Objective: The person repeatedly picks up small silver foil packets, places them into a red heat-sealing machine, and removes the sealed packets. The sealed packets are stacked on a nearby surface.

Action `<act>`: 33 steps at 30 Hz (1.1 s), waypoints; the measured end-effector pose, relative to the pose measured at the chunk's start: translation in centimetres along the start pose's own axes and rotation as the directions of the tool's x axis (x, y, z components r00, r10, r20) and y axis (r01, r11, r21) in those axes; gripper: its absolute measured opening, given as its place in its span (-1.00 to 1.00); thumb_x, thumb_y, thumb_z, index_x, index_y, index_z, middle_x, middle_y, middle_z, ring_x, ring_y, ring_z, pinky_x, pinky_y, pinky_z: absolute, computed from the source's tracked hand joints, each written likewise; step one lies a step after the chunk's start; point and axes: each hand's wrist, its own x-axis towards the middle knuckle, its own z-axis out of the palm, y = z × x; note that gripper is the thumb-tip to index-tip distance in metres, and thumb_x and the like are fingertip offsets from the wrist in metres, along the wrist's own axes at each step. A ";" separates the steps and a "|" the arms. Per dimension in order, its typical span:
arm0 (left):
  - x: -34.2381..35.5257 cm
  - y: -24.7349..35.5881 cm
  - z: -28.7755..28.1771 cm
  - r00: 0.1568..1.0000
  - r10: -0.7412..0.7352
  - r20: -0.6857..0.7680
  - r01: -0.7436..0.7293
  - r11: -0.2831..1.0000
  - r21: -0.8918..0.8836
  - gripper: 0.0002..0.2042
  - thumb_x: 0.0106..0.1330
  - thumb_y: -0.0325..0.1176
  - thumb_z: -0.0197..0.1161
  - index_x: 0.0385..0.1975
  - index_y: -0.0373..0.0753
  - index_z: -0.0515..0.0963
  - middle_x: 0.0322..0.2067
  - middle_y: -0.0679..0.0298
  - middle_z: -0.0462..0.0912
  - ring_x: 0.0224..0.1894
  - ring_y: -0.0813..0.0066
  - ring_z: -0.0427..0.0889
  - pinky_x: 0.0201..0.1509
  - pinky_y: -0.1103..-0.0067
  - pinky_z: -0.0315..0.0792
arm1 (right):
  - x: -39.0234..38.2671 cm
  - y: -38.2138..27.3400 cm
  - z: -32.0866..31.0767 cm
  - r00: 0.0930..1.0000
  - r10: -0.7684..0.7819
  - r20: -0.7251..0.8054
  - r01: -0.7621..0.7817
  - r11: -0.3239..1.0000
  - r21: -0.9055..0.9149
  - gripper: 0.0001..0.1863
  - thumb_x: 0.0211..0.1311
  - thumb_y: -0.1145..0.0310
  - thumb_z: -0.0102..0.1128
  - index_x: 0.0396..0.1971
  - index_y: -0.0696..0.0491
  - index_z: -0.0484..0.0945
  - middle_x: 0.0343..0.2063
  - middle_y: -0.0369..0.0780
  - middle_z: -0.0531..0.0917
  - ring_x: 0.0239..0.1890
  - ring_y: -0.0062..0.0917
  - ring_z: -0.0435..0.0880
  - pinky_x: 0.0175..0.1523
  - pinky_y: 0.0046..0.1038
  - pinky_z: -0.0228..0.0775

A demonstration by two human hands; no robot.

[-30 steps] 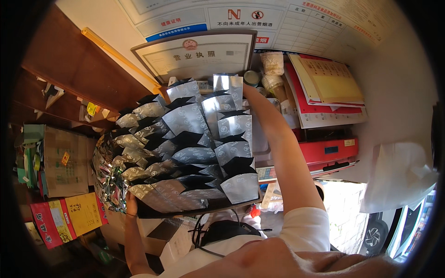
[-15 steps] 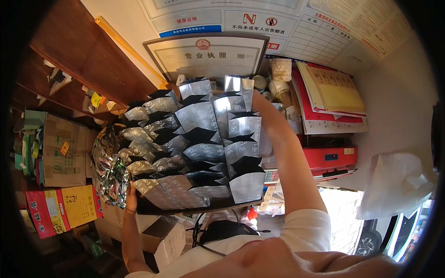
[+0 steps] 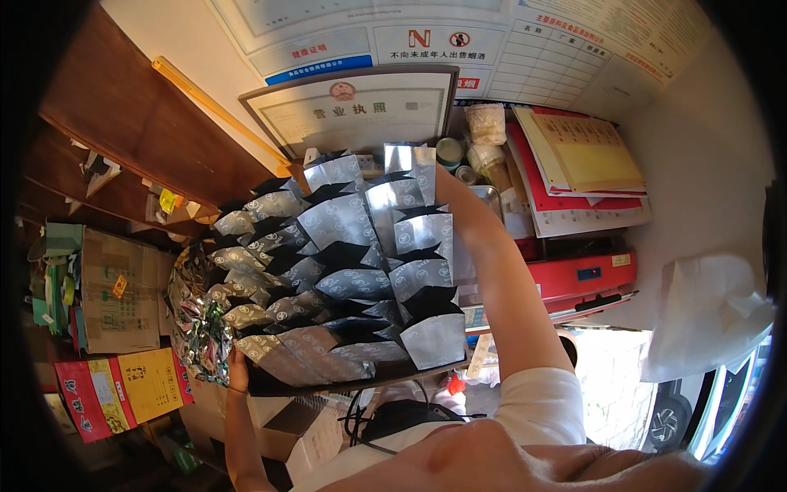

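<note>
Rows of silver foil bags (image 3: 340,213), upright with their dark tops folded or open, fill a dark tray (image 3: 316,385). A crumpled mass of shiny foil (image 3: 201,328) lies along the tray's left side. My left hand (image 3: 238,371) grips the tray's near left corner beside that foil. My right arm reaches up along the bags' right side; my right hand (image 3: 443,180) is at the far right corner, its fingers hidden behind the tallest bag.
Wooden shelves (image 3: 106,131), a cardboard box (image 3: 119,287) and red-yellow packages (image 3: 152,394) stand left. A framed certificate (image 3: 348,111) is behind. Folders (image 3: 582,152), jars (image 3: 449,152) and a red machine (image 3: 582,271) are right, with a hanging white plastic bag (image 3: 697,320) beyond.
The whole view has shifted a little right, then back left and down. The bags, tray and both arms keep about the same places relative to the surroundings.
</note>
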 end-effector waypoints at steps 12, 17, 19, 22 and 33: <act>-0.4 0.3 0.1 0.999 0.005 -0.040 -0.003 0.999 0.052 -0.60 0.41 0.02 -0.11 -0.33 -0.23 0.45 -0.46 0.41 0.44 -0.39 0.66 0.36 -0.27 0.67 0.28 | -0.2 -0.1 -0.6 1.000 0.001 -0.030 -0.002 1.000 -0.012 -0.68 0.13 0.35 0.07 -0.15 0.21 0.46 -0.16 0.05 0.57 -0.17 -0.06 0.57 -0.05 -0.29 0.44; -1.8 2.7 0.8 0.993 -0.122 0.000 0.122 0.992 0.034 -0.53 0.39 0.06 -0.12 -0.28 -0.30 0.49 -0.39 0.35 0.54 -0.32 0.61 0.45 -0.17 0.65 0.34 | -0.3 -0.8 -1.0 0.999 0.008 -0.038 -0.009 1.000 -0.030 -0.68 0.13 0.35 0.07 -0.14 0.21 0.45 -0.16 0.05 0.57 -0.17 -0.06 0.58 -0.05 -0.29 0.44; -0.4 1.5 0.4 0.999 -0.045 -0.009 0.045 0.996 0.081 -0.50 0.39 0.07 -0.12 -0.25 -0.33 0.50 -0.34 0.32 0.56 -0.28 0.57 0.47 -0.12 0.63 0.35 | -0.7 -0.4 -2.0 0.998 0.022 -0.066 -0.026 0.998 -0.050 -0.68 0.14 0.35 0.07 -0.14 0.22 0.45 -0.16 0.05 0.57 -0.18 -0.06 0.58 -0.05 -0.30 0.44; -0.6 2.0 0.6 1.000 -0.014 -0.025 0.017 0.994 0.112 -0.47 0.37 0.09 -0.10 -0.20 -0.37 0.50 -0.23 0.27 0.55 -0.18 0.53 0.44 -0.02 0.62 0.31 | -0.6 -0.3 -2.3 0.998 0.031 -0.063 -0.036 0.996 -0.081 -0.68 0.14 0.35 0.07 -0.14 0.22 0.45 -0.16 0.05 0.57 -0.18 -0.06 0.58 -0.05 -0.30 0.44; -2.5 3.6 0.8 0.990 -0.131 -0.055 0.136 0.986 0.093 -0.34 0.33 0.14 -0.06 0.10 -0.42 0.36 0.04 0.20 0.46 0.08 0.46 0.38 0.20 0.59 0.19 | -14.5 -6.1 -4.1 0.901 0.159 -0.404 0.086 0.847 0.524 -0.72 0.30 0.42 -0.02 -0.04 0.17 0.48 -0.29 -0.25 0.60 -0.35 -0.61 0.58 -0.26 -0.56 0.44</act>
